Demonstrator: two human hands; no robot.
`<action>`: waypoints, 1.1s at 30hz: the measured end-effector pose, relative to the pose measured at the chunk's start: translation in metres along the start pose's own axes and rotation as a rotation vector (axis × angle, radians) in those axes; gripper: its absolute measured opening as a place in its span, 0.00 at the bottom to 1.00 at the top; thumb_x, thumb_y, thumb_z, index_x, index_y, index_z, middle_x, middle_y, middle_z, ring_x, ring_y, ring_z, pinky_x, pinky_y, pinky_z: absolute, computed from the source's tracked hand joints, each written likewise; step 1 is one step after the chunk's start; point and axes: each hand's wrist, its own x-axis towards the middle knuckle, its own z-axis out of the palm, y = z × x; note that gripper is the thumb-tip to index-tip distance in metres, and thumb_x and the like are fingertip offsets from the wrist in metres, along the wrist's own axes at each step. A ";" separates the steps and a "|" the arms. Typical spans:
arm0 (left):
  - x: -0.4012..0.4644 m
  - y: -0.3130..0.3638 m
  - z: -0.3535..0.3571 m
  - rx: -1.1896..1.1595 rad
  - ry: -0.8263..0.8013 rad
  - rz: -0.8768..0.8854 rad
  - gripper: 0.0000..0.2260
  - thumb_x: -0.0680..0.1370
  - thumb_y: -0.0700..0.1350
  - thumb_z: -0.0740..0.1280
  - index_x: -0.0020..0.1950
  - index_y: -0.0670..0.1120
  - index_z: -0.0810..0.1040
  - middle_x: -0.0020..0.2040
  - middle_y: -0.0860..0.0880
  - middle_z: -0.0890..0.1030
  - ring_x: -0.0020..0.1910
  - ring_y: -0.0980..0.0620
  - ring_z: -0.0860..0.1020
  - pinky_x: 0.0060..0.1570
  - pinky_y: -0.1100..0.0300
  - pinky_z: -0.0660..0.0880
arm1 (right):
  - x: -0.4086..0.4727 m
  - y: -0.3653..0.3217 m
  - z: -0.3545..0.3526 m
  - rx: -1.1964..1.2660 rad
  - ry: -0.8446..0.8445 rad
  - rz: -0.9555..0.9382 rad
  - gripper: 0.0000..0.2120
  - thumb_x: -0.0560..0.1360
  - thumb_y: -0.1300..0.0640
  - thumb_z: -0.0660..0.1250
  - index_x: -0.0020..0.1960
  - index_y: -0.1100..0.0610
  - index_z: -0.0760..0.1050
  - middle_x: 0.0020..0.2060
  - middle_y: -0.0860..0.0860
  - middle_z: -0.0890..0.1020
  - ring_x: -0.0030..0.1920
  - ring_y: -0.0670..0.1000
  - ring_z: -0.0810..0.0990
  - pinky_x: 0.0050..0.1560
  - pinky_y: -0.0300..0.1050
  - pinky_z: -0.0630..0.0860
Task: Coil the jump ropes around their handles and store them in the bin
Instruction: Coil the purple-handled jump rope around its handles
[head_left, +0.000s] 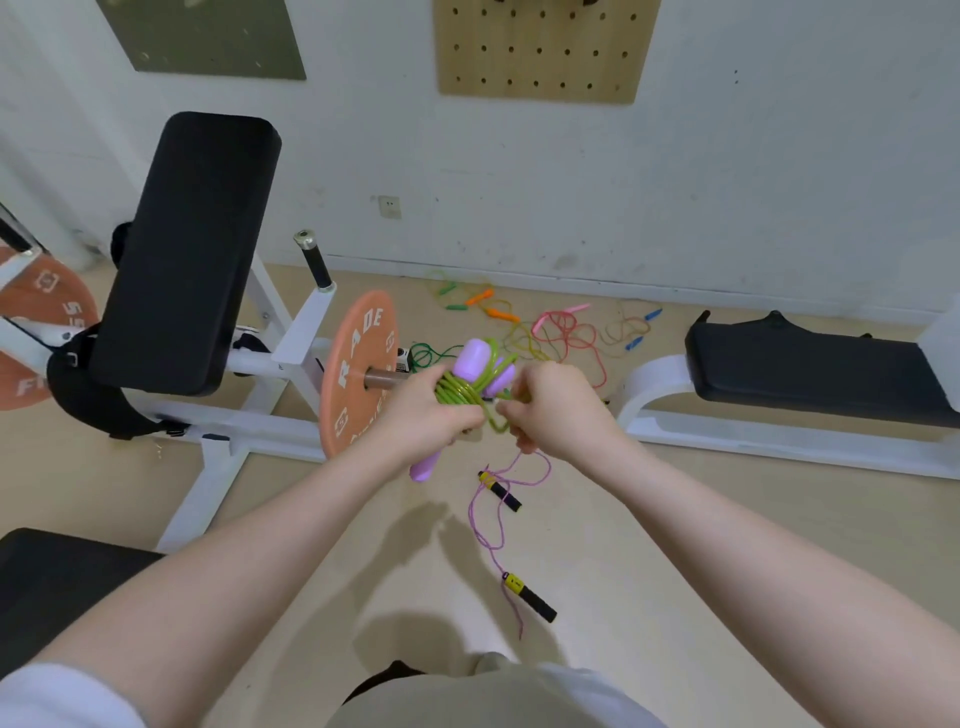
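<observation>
Left hand (422, 410) curled around a pair of lilac handles (470, 359) bound by coils of green rope (457, 391), held above the floor (623, 519). Right hand (551, 406) pinching the loose end of that rope just beside the coil. Below the hands, a purple rope with black-and-yellow handles (500, 489) lying loose on the floor. Farther off, near the wall, a tangle of green, orange, pink and blue ropes (550, 322). At left, an orange weight plate (358, 364) on a white bench frame (291, 332)
</observation>
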 end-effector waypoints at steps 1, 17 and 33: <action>0.000 -0.004 0.003 0.040 0.002 -0.008 0.17 0.59 0.47 0.66 0.47 0.49 0.76 0.34 0.49 0.79 0.31 0.50 0.75 0.36 0.58 0.73 | -0.001 -0.002 -0.002 0.063 0.057 -0.009 0.11 0.73 0.64 0.59 0.33 0.56 0.69 0.31 0.57 0.84 0.29 0.52 0.82 0.39 0.48 0.81; 0.001 -0.003 0.008 -0.635 -0.204 -0.107 0.12 0.64 0.41 0.64 0.47 0.44 0.74 0.33 0.49 0.79 0.25 0.51 0.74 0.27 0.63 0.72 | -0.001 0.057 -0.004 0.404 0.042 0.100 0.02 0.77 0.61 0.63 0.45 0.58 0.72 0.38 0.50 0.77 0.34 0.49 0.75 0.37 0.45 0.74; -0.010 0.005 0.038 -0.166 0.053 0.278 0.22 0.69 0.48 0.73 0.59 0.50 0.69 0.45 0.55 0.79 0.34 0.58 0.77 0.31 0.63 0.69 | -0.008 0.012 -0.004 0.726 0.242 0.017 0.09 0.76 0.63 0.64 0.39 0.55 0.68 0.26 0.50 0.77 0.25 0.49 0.75 0.30 0.41 0.72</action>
